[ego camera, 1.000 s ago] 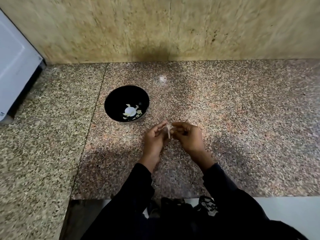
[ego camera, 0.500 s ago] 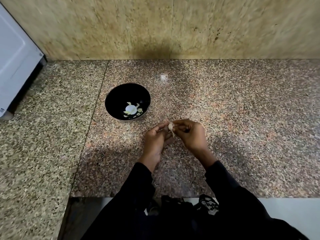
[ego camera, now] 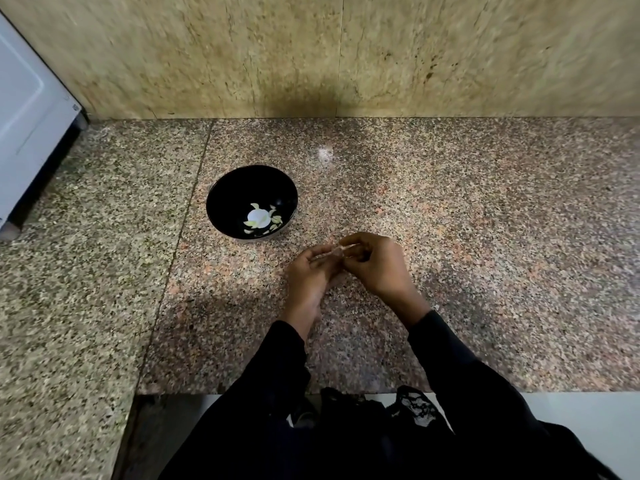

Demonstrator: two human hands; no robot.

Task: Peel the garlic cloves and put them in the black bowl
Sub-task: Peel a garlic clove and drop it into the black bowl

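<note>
Head view puts us over a speckled granite tabletop (ego camera: 485,237), and set against the picture from half a second ago we find little has shifted: the black bowl (ego camera: 221,202) sits where it did, up and to the left of the hands, and both hands remain joined over the stone. What differs is the garlic clove (ego camera: 336,251); earlier it stood out pale and plain between the fingertips, while now the fingers have closed in on it and we see only a small, blurred, light sliver. Our left hand (ego camera: 308,271) pinches it from the left, fingers curled towards the right hand (ego camera: 375,263), which pinches the same clove from the right, so the two hands touch at the tips. We cannot tell how much skin is left on it. Inside the bowl lie several pale peeled cloves (ego camera: 273,220) around a white glare spot. Black sleeves (ego camera: 450,358) cover both forearms.
</note>
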